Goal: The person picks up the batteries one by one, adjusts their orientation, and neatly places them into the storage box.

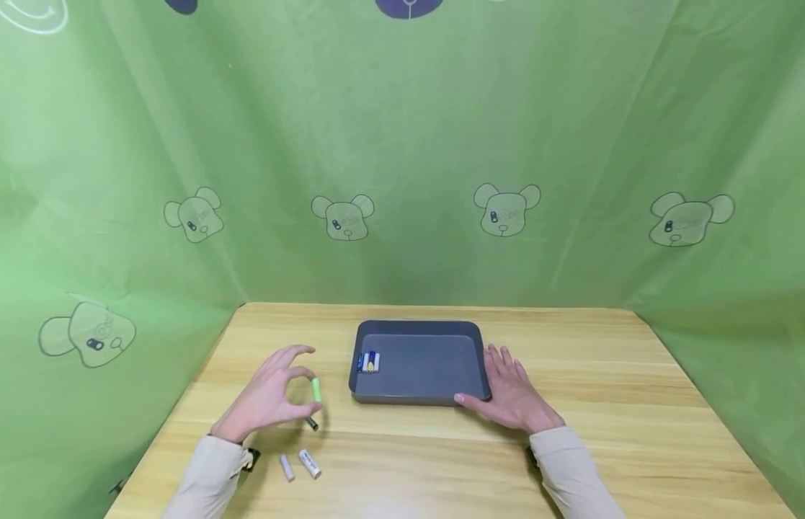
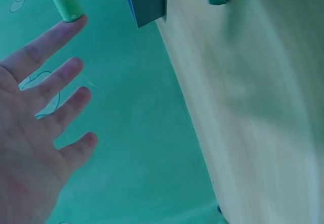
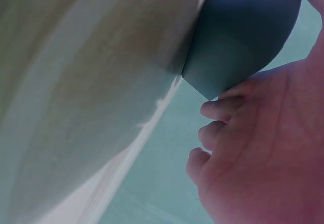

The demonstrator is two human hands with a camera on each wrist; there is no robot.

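My left hand (image 1: 267, 393) pinches a bright green battery (image 1: 316, 391) by its ends between thumb and index finger, above the table left of the tray. In the left wrist view, the index fingertip presses the end of the green battery (image 2: 64, 0) while the other fingers spread free. A dark battery (image 1: 312, 424) lies on the table below that hand. Along the right side of the grey tray (image 1: 418, 398) rests my right hand (image 1: 514, 395), fingers extended and thumb at the front rim. Several small batteries (image 1: 370, 362) lie side by side at the tray's left inner side.
Two white batteries, a thinner one (image 1: 287, 467) and a thicker one (image 1: 309, 463), lie near the left forearm. The wooden table (image 1: 590, 360) is enclosed at the back and sides by a green curtain (image 1: 415, 267) with bear-head prints.
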